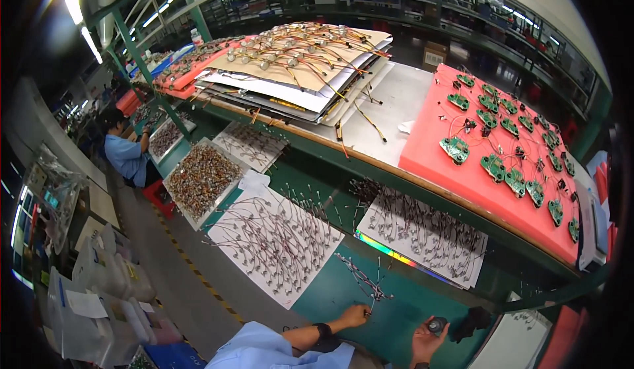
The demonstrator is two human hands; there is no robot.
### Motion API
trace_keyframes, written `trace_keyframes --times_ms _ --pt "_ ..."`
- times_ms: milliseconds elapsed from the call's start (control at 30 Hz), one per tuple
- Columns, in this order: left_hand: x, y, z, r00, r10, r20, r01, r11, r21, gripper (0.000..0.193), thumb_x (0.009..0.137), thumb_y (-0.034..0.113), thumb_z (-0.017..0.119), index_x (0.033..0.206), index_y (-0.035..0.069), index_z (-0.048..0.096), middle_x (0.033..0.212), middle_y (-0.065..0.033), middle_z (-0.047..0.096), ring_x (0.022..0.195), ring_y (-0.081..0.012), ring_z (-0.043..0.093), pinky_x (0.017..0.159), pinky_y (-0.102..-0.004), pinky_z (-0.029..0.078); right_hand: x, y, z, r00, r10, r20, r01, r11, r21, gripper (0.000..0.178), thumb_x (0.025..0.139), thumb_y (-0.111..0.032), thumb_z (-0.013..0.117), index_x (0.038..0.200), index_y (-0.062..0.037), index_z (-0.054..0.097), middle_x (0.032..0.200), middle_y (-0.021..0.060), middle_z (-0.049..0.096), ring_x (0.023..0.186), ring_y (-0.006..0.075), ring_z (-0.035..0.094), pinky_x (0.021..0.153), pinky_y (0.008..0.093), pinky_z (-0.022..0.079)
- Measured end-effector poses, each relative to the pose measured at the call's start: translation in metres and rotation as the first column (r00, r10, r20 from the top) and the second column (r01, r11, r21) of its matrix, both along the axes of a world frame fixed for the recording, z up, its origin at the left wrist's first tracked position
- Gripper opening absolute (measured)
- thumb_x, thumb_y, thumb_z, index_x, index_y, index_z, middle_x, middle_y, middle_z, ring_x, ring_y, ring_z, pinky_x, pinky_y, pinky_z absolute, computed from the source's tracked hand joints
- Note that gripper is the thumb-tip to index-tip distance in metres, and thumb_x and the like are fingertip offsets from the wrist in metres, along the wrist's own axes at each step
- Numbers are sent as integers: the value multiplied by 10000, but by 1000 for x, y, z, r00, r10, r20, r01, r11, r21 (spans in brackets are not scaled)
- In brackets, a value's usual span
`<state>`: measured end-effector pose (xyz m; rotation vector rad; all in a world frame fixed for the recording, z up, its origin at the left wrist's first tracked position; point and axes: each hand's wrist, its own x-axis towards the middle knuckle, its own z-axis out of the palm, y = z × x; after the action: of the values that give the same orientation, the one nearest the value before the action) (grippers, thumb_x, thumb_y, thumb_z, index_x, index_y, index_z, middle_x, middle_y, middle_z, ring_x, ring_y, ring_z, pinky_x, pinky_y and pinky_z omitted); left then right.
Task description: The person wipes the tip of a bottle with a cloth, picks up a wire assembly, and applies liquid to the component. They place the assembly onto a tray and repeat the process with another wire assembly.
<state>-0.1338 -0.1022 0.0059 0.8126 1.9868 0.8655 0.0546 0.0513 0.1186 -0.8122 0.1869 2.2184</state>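
Observation:
My left hand [355, 315] is closed above the green worktop [403, 280], its fingertips beside a small bunch of thin wired parts [370, 284]. What it pinches is too small to make out. My right hand [428, 342] is turned palm up, fingers curled around a small dark round object [436, 325] with a greyish top. Just right of that hand lies a crumpled black cloth-like item [470, 323]. Ahead of my left hand, a white sheet [294, 301] carries many small metal parts on dark and reddish wires. Another sheet of wired parts [422, 237] lies farther right.
A raised shelf holds a pink foam board [422, 134] with green circuit boards [515, 181] and stacked cardboard sheets [317, 98] with wired parts. A tray of small parts [201, 177] stands left. Plastic bins [79, 316] line the floor. A seated person [125, 148] works far left.

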Motion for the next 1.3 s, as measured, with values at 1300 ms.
trace_keyframes --times_ms 1300 --pt "30 -31 -38 920 171 -353 33 863 504 132 710 71 619 790 22 527 802 -111 522 709 -230 497 621 -298 397 198 -123 -54 885 -362 293 390 920 -43 475 818 -519 479 998 -81 520 843 72 595 622 168 469 525 288 350"
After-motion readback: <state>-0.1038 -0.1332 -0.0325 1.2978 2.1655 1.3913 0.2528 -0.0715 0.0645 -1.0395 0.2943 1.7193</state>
